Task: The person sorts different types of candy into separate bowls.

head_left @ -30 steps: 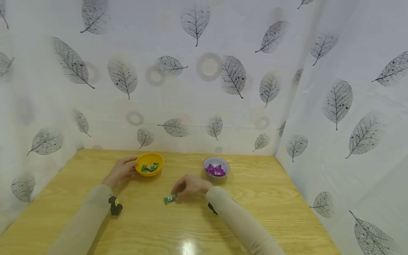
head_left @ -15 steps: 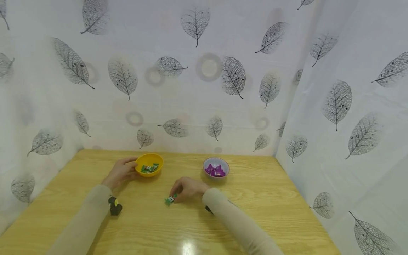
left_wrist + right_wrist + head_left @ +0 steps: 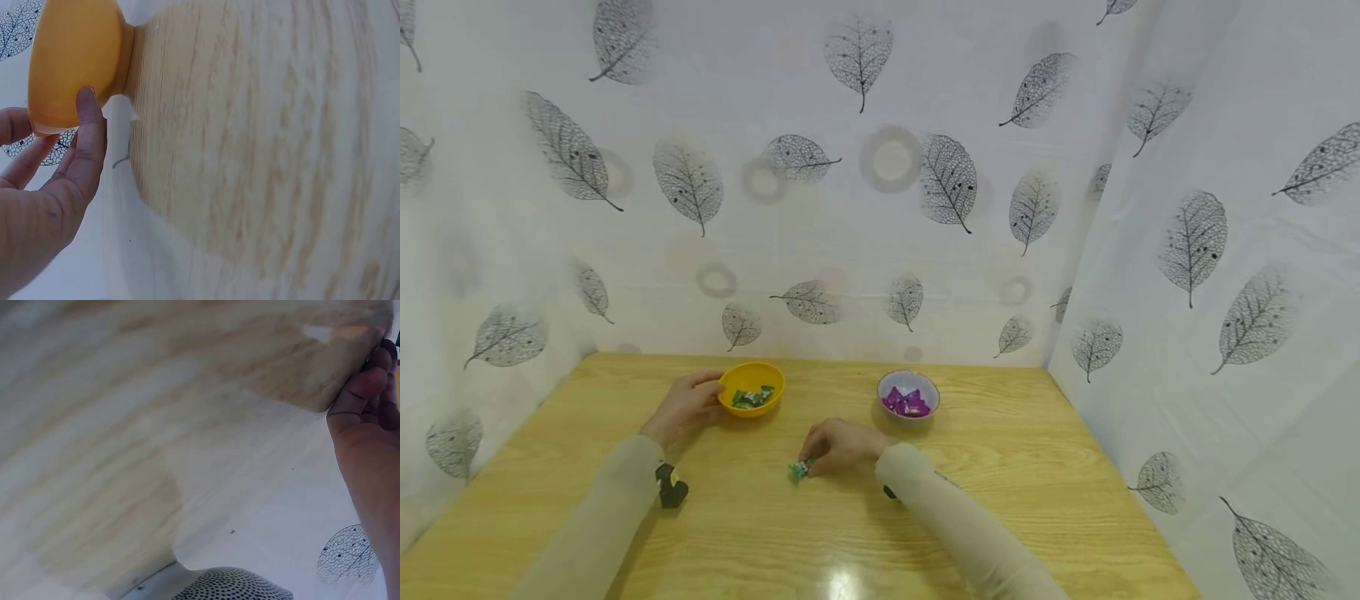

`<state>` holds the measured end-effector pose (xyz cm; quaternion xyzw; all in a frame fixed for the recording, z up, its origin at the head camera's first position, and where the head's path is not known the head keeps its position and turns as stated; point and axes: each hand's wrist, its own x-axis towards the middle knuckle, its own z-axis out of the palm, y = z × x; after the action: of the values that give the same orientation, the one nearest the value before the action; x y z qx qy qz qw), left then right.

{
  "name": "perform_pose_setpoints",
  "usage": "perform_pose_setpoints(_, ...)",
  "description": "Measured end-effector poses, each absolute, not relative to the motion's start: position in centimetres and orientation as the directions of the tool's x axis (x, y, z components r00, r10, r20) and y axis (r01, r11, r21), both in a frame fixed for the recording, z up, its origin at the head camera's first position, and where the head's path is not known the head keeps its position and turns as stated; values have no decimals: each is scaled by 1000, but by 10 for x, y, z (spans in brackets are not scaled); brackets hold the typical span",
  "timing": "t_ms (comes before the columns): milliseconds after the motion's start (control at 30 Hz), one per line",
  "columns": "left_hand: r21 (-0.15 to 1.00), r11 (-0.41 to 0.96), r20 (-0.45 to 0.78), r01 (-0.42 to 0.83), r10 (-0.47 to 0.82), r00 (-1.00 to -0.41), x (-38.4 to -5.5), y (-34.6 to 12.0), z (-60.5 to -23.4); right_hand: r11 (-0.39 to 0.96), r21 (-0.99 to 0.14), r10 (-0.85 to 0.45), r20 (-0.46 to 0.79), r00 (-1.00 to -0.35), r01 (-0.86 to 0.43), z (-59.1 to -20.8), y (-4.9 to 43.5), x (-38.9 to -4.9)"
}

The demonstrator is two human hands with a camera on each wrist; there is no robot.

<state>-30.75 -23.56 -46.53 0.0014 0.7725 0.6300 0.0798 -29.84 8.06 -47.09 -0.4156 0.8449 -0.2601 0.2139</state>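
Observation:
On the left of the table stands a yellow bowl with several green wrapped candies inside. My left hand holds its left side; in the left wrist view, fingers lie against the outer wall and by the rim. Near the table's middle, my right hand pinches a green and white wrapped candy low over the wood. Part of this candy is hidden by the fingers. In the right wrist view, the right hand shows at the right edge, its fingertips close together.
A pale bowl with a dark rim, holding several purple wrapped candies, stands at the back right, just beyond the right hand. White leaf-printed sheets enclose the wooden table at the back and sides.
The candy at my right fingertips has turned, and less of it shows now. My right hand has shifted slightly left and toward me. The left hand and both bowls stay in place.

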Motion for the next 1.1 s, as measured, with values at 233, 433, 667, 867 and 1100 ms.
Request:
perform_pose_setpoints(233, 972, 212, -128, -101, 115, -985, -306, -236, -465, 521, -693, -777, -144, -613, -498, -472, 82, -302)
perform_pose_setpoints(433, 974, 201, -132, -108, 108, -985, -306, -236, -464, 533, -712, -729, -111, -676, -457, -468, 78, -302)
perform_pose_setpoints(667, 974, 203, -124, -99, 114, -986, -305, -234, -462, 468, -814, -665, -69, -743, -344, -465, 66, -303)
perform_pose_setpoints(867, 973, 215, -113, -86, 117, -987, -307, -235, -465, 442, -829, -608, 4, -794, -342, -459, 52, -312)
perform_pose_setpoints(1100, 974, 209, -116, -93, 100, -988, -306, -236, -466, 419, -854, -535, 41, -844, -308, -452, 41, -315)
